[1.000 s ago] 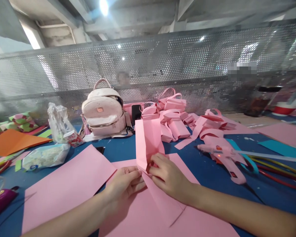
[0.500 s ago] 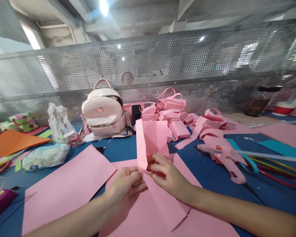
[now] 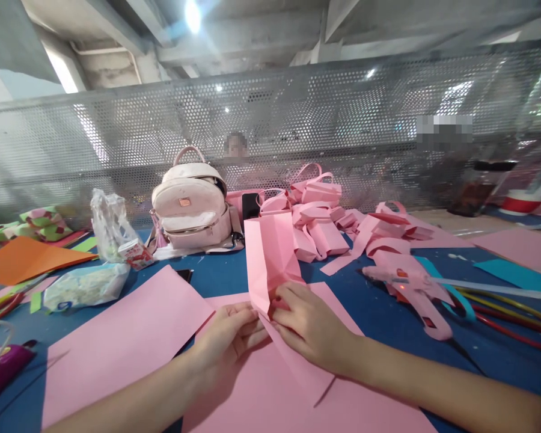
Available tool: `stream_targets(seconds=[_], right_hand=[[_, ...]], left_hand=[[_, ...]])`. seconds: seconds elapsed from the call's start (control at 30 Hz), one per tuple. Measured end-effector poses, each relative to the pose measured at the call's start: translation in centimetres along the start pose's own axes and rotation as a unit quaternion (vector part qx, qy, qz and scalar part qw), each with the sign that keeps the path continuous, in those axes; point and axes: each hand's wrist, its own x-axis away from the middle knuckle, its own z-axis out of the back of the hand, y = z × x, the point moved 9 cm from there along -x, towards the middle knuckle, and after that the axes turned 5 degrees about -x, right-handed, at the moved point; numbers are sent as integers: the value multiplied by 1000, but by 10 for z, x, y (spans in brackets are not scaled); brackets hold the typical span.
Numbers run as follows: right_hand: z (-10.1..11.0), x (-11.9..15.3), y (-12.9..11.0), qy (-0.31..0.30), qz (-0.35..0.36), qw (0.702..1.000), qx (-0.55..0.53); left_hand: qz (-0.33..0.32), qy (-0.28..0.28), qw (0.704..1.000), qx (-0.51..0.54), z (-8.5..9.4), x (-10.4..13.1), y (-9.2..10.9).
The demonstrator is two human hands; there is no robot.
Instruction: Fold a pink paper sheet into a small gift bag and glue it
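A creased piece of pink paper (image 3: 275, 249) stands half upright in front of me, with one flap running down toward me. My left hand (image 3: 232, 334) pinches its lower left edge between thumb and fingers. My right hand (image 3: 309, 328) is closed on the fold from the other side, fingertips curled at the crease and partly hidden by the paper. Beneath both hands lies a larger flat pink sheet (image 3: 243, 403). Another pink sheet (image 3: 126, 343) rests to the left of my left hand. To the right of my right hand is a pink glue gun (image 3: 410, 288) with a small lit light.
Folded pink paper baskets (image 3: 320, 222) are piled behind the work. A pale backpack (image 3: 192, 207) stands back left, near a plastic bag (image 3: 110, 219) and orange paper (image 3: 24, 258). Yellow and red cables (image 3: 509, 316) lie right. A perforated metal screen (image 3: 270, 114) closes off the back.
The standing part of the pink paper has tilted slightly left and lower. My right hand has turned a little over the fold, its fingers curled more. My left hand keeps its pinch.
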Motion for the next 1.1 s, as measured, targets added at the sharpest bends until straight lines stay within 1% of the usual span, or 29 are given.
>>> stream_targets(seconds=[0.2,0.3,0.43,0.53,0.6,0.67,0.77,0.83,0.93,1.1], right_hand=[[3,-5,-7,-16,34,998,51],[1,-6,-9,-32,38,996,74],[-1,-6,-7,-47,26,995,90],[2,-5,-5,-52,17,993,106],[8,-5,-6,-37,16,993,109],[21,-7,-10,3,21,995,100],[43,-9,-18,71,41,992,93],[54,-9,-22,100,54,988,105],[64,-11,-25,111,64,983,130],[72,-12,-26,106,94,977,157]], left_hand=[[-8,-16,1000,24,3,-5,0],[-8,-24,999,26,4,-4,2],[-12,-34,999,23,0,-1,11],[-22,-47,998,32,-8,2,21],[-28,-58,997,45,-14,4,26],[-36,-78,995,57,-22,7,30],[-63,-135,987,65,-38,15,38],[-81,-173,979,73,-49,21,44],[-92,-196,972,87,-57,27,49],[-84,-192,973,93,-58,28,47]])
